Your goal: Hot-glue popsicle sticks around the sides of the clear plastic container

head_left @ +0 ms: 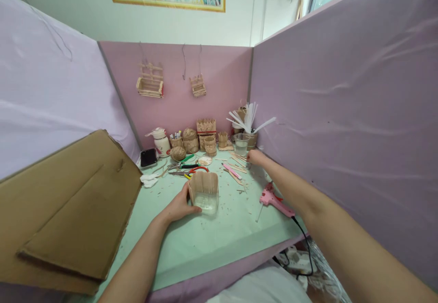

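Observation:
My left hand point(183, 205) is wrapped round the left side of a clear plastic container point(205, 202) and tilts it on the table. Flat wooden craft sticks point(202, 183) line part of its wall. Farther off to the right, my right hand point(253, 157) reaches down with its fingers drawn together beside a pile of loose wooden sticks point(238, 160). What those fingers hold, if anything, is hidden. A pink utility knife point(232, 170) lies left of that hand. Nearer me, under my right forearm, rests a pink hot glue gun point(273, 200).
Pliers with red handles point(199, 169) and a twine ball point(177, 153) lie behind the container. A cup of water point(241, 144), stick-covered pots point(210, 146) and a white bottle point(161, 142) stand at the back. Large cardboard point(65, 211) leans at left. A black cord point(306, 243) hangs off the edge.

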A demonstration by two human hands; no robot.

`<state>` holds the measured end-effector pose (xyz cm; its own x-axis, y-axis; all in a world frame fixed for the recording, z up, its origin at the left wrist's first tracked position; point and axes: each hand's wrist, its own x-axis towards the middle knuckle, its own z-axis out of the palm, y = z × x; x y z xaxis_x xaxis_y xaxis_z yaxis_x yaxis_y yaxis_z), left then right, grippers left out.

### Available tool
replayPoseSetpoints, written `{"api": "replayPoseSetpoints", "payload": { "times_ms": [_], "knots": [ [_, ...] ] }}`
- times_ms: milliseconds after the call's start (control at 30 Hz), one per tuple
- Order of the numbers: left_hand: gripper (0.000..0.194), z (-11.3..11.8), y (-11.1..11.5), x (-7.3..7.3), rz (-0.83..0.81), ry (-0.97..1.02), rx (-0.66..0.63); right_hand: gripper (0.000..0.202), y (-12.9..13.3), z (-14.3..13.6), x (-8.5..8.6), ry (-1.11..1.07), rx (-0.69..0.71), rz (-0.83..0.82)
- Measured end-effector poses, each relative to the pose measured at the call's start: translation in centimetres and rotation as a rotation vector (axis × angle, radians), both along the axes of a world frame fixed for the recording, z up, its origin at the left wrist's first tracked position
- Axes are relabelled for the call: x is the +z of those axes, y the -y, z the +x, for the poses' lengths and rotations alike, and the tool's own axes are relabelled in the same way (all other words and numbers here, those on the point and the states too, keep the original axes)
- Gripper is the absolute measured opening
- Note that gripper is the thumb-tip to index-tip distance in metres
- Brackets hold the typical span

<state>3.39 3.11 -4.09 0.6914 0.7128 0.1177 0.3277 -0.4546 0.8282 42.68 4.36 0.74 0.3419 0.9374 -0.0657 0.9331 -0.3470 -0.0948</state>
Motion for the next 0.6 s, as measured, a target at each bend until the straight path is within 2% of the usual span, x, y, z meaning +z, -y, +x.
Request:
{"api": "replayPoseSetpoints", "payload": {
  "times_ms": [100,267,600],
  "knots": [
    [0.105,0.0,-0.2,-0.3,-0.022,0.022,-0.02,0.035,-1.5,-0.7,-1.1,0.03,-0.018,-0.046],
    [0.109,0.0,-0.2,-0.4,-0.03,0.024,-0.024,0.038,-3.0,-1.4,-1.8,0.067,-0.044,-0.086],
    [0.105,-0.1,0.1,-0.1,0.012,0.002,-0.002,0.038,-2.3,-2.1,-1.5,0.093,-0.002,-0.05]
  ]
}}
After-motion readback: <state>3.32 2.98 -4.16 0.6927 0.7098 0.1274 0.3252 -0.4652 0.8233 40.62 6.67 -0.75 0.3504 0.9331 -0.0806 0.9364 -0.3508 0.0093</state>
